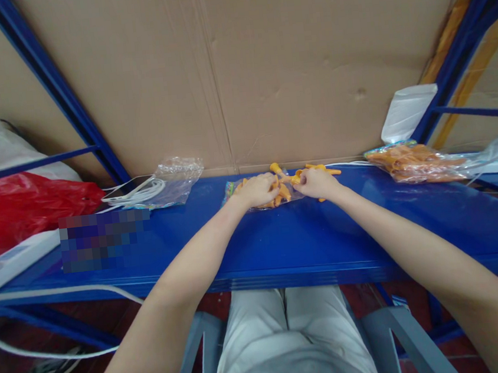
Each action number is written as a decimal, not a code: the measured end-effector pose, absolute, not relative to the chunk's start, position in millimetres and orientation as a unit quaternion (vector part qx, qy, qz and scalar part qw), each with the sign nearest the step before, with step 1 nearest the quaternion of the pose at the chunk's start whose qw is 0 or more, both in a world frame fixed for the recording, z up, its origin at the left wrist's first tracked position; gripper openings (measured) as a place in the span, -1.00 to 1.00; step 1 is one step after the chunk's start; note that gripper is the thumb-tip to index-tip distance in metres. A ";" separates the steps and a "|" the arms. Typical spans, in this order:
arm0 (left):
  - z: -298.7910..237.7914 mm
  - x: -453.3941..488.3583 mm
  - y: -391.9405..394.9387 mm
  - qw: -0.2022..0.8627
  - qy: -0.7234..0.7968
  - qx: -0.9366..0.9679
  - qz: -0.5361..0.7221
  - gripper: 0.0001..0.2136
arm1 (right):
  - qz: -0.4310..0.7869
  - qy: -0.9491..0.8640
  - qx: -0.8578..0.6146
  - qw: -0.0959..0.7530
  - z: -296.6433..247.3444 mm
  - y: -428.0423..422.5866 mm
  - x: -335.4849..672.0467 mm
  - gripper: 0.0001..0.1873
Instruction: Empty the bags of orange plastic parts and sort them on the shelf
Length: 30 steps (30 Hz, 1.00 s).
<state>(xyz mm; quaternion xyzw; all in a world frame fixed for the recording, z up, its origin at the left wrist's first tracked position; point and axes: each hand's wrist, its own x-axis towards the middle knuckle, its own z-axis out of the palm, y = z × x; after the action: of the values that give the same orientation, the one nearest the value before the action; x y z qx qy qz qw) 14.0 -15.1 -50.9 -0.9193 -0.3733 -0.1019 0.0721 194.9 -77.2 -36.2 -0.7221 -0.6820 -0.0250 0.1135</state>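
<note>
Now, on the blue metal worktop (299, 237), the left hand (259, 190) lies over a clear plastic bag of orange pieces (283, 194), can't tell if gripping; the right hand (318, 183) pinches a yellow-orange plastic piece (295, 179) beside it, piece-by-piece handling, seemingly, calling next for a steady bag

The left arm (190, 264) and right arm (415, 243) are extended forward and angled inward; the left hand (259, 189) is held back-up near the right hand (319, 183), and both are curled.
</note>
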 end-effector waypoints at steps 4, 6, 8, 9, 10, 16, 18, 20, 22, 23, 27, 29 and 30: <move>-55.4 17.2 -11.8 0.055 -0.331 -0.937 -0.101 -0.62 | -0.038 -0.683 -0.724 0.091 -37.9 -81.8 189.0 -0.70; -57.0 18.8 -9.0 0.046 -0.329 -0.939 -0.092 -0.60 | -0.047 -0.678 -0.729 0.089 -38.4 -81.6 188.3 -0.66; -57.5 19.9 -6.3 0.035 -0.336 -0.938 -0.078 -0.59 | -0.051 -0.675 -0.731 0.093 -38.6 -80.1 188.4 -0.62; -57.4 20.3 -5.1 0.031 -0.339 -0.938 -0.071 -0.58 | -0.053 -0.674 -0.731 0.096 -38.6 -79.2 188.4 -0.60; -57.1 20.5 -4.1 0.027 -0.339 -0.938 -0.065 -0.59 | -0.053 -0.673 -0.731 0.097 -38.5 -78.3 188.3 -0.59; -54.4 19.8 -3.1 0.019 -0.328 -0.943 -0.060 -0.58 | -0.010 -0.663 -0.746 0.061 -36.7 -75.7 189.5 -0.53; -53.6 19.1 -4.2 0.019 -0.323 -0.944 -0.063 -0.59 | -0.009 -0.666 -0.744 0.050 -36.0 -75.0 192.1 -0.52; -52.9 18.5 -5.4 0.020 -0.316 -0.946 -0.065 -0.61 | -0.010 -0.670 -0.741 0.041 -36.0 -73.9 194.9 -0.53; -52.4 18.3 -6.3 0.020 -0.310 -0.948 -0.065 -0.62 | -0.012 -0.675 -0.736 0.041 -36.8 -72.7 196.7 -0.54; -52.3 18.4 -6.8 0.020 -0.306 -0.950 -0.064 -0.63 | -0.014 -0.678 -0.734 0.044 -37.5 -72.2 196.8 -0.54; -51.7 20.2 -8.8 0.018 -0.290 -0.955 -0.061 -0.66 | -0.039 -0.681 -0.729 0.063 -40.3 -71.9 193.1 -0.58; -50.9 21.2 -10.5 0.016 -0.288 -0.956 -0.058 -0.66 | -0.052 -0.675 -0.732 0.075 -40.7 -71.9 190.9 -0.63; -50.4 21.6 -11.3 0.016 -0.289 -0.956 -0.056 -0.65 | -0.059 -0.672 -0.733 0.081 -40.6 -71.5 190.4 -0.64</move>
<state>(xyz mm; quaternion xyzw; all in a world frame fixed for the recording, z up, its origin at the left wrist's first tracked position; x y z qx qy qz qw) 21.6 -11.3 -50.4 -0.9557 -0.2885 -0.0561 0.0157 190.4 -71.5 -40.6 -0.7333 -0.6725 -0.0592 0.0810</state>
